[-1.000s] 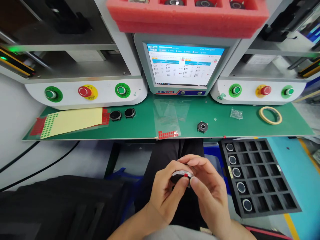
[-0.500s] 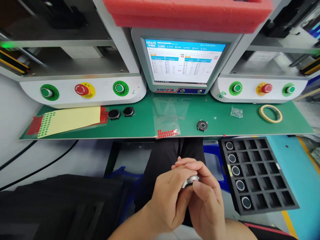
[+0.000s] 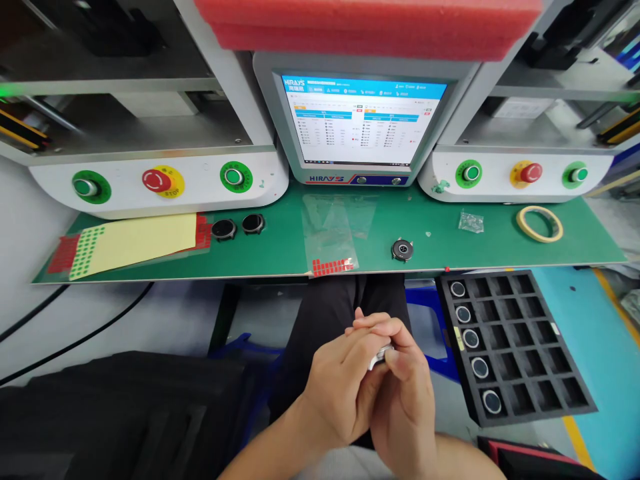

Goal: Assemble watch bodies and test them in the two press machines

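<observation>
Above my lap, both hands are closed around a silver watch case [image 3: 379, 357], and only its metal edge shows between the fingers. My left hand [image 3: 340, 380] wraps it from the left. My right hand [image 3: 407, 387] grips it from the right, with the thumb pressed on the edge. The fingers of the two hands overlap at the far side and hide most of the case. On the green bench ahead lies a watch case [image 3: 403, 250] with its back up. Two dark-faced watch cases [image 3: 224, 229] sit further left.
A black foam tray [image 3: 505, 420] at the right holds several round watch cases in its left column. The bench [image 3: 280, 253] carries a yellow sticker sheet [image 3: 145, 243], clear film with red tabs [image 3: 333, 267], and a tape roll [image 3: 523, 227]. Behind stand a monitor [image 3: 360, 127] and button panels [image 3: 200, 193].
My right thumb has shifted over the case edge, and the right hand sits closer around it, so less of the case shows. The view has moved slightly.
</observation>
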A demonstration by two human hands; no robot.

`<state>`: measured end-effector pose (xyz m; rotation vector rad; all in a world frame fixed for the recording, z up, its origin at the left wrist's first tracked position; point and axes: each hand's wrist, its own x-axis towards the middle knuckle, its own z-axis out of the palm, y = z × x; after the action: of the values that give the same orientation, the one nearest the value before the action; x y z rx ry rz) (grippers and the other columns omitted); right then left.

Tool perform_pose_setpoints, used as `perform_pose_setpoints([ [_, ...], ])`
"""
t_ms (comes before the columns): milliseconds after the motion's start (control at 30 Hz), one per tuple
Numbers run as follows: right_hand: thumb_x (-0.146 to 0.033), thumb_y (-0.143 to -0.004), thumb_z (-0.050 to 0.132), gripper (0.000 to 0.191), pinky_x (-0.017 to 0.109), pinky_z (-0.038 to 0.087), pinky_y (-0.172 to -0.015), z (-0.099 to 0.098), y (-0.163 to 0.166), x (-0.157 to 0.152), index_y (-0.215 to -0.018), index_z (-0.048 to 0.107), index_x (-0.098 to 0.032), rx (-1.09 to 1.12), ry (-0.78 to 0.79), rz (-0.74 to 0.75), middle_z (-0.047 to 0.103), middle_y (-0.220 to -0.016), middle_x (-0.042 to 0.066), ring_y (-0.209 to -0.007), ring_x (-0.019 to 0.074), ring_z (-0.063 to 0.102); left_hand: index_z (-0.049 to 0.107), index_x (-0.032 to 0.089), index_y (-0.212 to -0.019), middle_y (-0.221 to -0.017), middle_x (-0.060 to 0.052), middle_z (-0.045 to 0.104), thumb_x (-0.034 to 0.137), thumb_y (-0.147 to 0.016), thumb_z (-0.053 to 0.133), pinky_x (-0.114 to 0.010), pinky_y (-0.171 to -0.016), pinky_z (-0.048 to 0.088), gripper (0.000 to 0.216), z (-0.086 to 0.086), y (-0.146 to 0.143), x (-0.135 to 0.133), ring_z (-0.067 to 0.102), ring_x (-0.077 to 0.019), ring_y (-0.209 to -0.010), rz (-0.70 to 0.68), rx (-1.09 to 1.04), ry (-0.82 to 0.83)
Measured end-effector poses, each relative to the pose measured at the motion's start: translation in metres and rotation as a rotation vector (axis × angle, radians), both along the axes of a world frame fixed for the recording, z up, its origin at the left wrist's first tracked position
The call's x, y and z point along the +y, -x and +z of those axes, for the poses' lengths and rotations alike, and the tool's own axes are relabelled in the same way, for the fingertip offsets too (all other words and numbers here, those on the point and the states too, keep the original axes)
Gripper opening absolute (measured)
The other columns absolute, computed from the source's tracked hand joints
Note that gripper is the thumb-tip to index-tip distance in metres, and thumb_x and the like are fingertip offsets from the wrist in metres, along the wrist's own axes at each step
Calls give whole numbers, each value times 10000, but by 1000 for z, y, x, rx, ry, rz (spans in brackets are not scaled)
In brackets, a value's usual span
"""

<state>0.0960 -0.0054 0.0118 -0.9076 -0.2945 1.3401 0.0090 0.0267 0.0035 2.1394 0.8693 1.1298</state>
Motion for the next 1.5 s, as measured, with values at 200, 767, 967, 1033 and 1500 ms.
perform_pose_setpoints([
  [200,-282,-815,609,135,198,496,-929,-6,-3,3,-859,736,-273,-24,5,7,734,-948,-28,-1006,120,660,533,140,-1140,-1004,-110,720,206,-993,375,-216,-786,549,225,-7,-2,4,700,-155,-896,-17,-3,26],
  [767,-149,-883,534,149,325,501,-782,-69,-13,121,-806,654,-191,-1454,-256,492,667,-851,76,-833,215,628,639,149,-1000,-879,-38,664,272,-956,473,-233,-652,522,211,-61,60,148,649,-126,-661,620,272,27],
  [967,-140,-949,493,223,310,491,-723,-69,7,141,-958,716,-159,-1718,-178,697,678,-926,116,-845,233,650,699,162,-975,-887,-77,715,216,-942,510,-277,-666,485,199,-92,58,168,655,-188,-752,652,403,-107],
  [1033,-144,-957,487,240,313,486,-703,-66,9,142,-969,726,-155,-1767,-148,732,682,-933,122,-836,240,660,714,170,-969,-921,-83,733,170,-934,510,-287,-673,481,207,-95,56,167,659,-203,-784,625,435,-130],
  [1500,-97,-873,588,166,252,429,-651,-69,0,153,-833,716,-196,-1705,-140,699,698,-796,13,-684,145,631,698,177,-1079,-1100,-56,731,57,-846,539,-316,-781,529,307,-96,57,155,635,-221,-935,589,417,-156],
])
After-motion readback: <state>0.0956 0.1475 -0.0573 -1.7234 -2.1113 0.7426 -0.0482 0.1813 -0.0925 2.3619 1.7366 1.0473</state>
